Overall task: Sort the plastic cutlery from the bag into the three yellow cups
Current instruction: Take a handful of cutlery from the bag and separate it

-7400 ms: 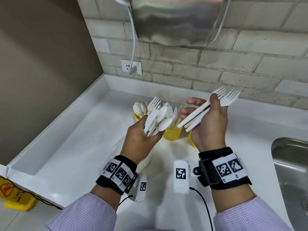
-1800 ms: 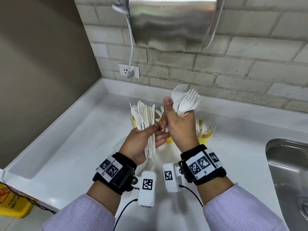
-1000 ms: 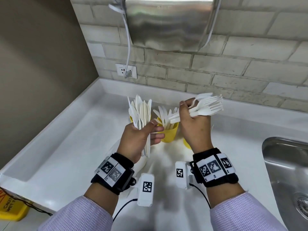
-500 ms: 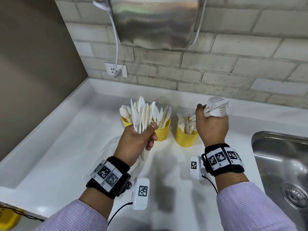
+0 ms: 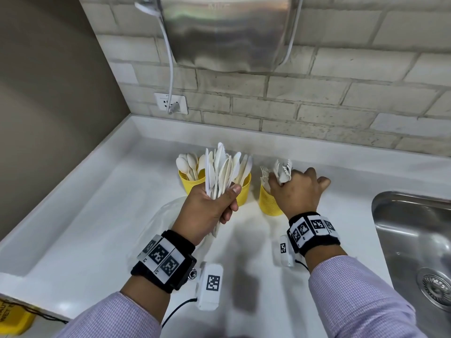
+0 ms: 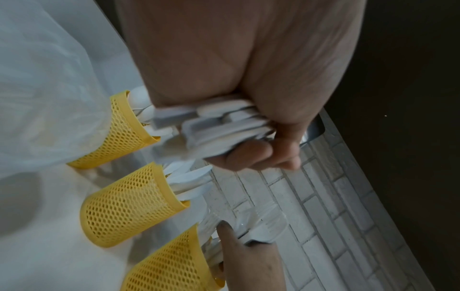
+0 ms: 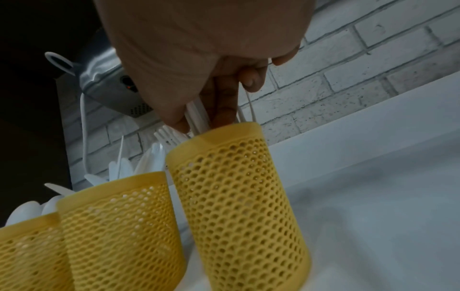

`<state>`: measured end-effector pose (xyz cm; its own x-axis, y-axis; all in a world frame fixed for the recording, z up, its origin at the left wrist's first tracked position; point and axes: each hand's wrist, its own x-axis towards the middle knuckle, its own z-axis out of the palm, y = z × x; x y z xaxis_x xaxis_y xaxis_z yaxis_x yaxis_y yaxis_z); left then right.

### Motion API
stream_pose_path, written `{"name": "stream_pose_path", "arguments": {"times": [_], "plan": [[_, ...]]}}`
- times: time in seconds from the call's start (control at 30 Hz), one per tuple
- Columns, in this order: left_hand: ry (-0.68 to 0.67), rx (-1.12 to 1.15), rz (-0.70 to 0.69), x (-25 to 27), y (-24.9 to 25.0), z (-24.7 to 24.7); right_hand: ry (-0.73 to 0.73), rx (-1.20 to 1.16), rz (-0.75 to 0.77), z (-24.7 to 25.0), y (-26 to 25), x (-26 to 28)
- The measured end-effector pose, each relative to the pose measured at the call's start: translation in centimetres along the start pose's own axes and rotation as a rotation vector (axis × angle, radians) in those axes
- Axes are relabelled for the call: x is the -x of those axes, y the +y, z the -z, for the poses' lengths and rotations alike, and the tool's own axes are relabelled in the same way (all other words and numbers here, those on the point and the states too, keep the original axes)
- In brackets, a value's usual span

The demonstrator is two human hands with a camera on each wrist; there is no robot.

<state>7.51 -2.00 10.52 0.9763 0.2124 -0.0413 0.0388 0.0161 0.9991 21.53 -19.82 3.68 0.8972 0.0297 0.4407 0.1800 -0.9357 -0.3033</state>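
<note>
Three yellow mesh cups stand in a row on the white counter. The left cup (image 5: 188, 179) holds spoons, the middle cup (image 5: 244, 191) holds knives, the right cup (image 5: 268, 201) holds forks. My left hand (image 5: 214, 203) grips a bunch of white knives and spoons (image 5: 219, 172) upright in front of the middle cup. My right hand (image 5: 295, 189) sits over the right cup (image 7: 236, 196) and holds a bundle of white forks (image 5: 281, 170), their handles reaching down into it. The left wrist view shows the handle ends (image 6: 219, 122) in my fist. The clear plastic bag (image 5: 158, 223) lies under my left wrist.
A steel sink (image 5: 415, 240) lies to the right of the cups. A metal dispenser (image 5: 227, 32) hangs on the brick wall above, its cord plugged into a socket (image 5: 170, 103). A raised counter rim (image 5: 73, 179) runs along the left and back.
My right hand has dropped with the forks from beside the right cup down onto its mouth. My left hand has kept its bunch upright, almost in place.
</note>
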Motion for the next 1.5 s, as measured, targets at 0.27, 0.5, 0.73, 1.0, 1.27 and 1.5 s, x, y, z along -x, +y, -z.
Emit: {"name": "stream_pose_path", "arguments": {"times": [0.27,0.5,0.73,1.0,1.27,1.5], "plan": [[-0.013,-0.008,0.000,0.0,0.0,-0.3,0.037,-0.152,-0.054,0.1,0.3,-0.4],[-0.043,-0.013,0.009,0.1,0.2,-0.4,-0.081,-0.104,0.209,0.1,-0.3,-1.0],[-0.088,0.015,0.007,0.4,0.5,-0.2,-0.256,0.049,0.232,0.3,-0.9,-0.9],[-0.093,0.085,-0.014,0.7,0.9,0.0,-0.235,-0.911,0.066,7.1,-5.2,-0.8],[-0.085,0.085,-0.015,0.9,1.0,0.3,-0.526,-1.178,0.097,10.0,-7.4,0.9],[-0.066,0.049,-0.004,1.0,1.0,0.4,-0.417,-1.192,0.083,10.1,-8.5,1.2]]}}
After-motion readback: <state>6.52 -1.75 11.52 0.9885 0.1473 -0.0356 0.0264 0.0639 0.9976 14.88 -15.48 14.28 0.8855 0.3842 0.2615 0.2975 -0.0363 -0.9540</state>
